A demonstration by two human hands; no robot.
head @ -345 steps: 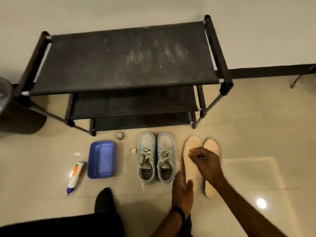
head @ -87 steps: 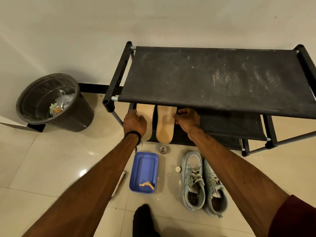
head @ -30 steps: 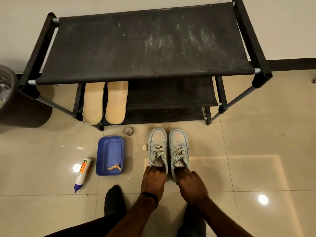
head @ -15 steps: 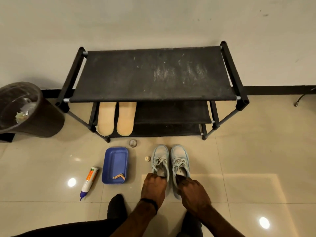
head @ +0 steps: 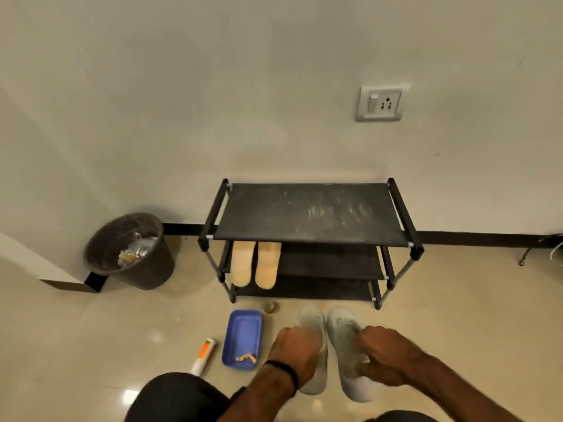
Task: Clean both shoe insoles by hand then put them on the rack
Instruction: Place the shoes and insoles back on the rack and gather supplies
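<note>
On rack [head: 307, 213], both insoles [head: 255, 264].

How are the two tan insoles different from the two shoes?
The insoles are flat and tan; the shoes are bulky and pale grey-blue. The insoles lie on the rack, its middle shelf; the shoes are held, one each, by the left hand and right hand. Both pairs sit side by side.

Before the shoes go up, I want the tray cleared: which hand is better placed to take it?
Left hand: it grips the shoe right beside the tray; the right hand is farther off.
</note>
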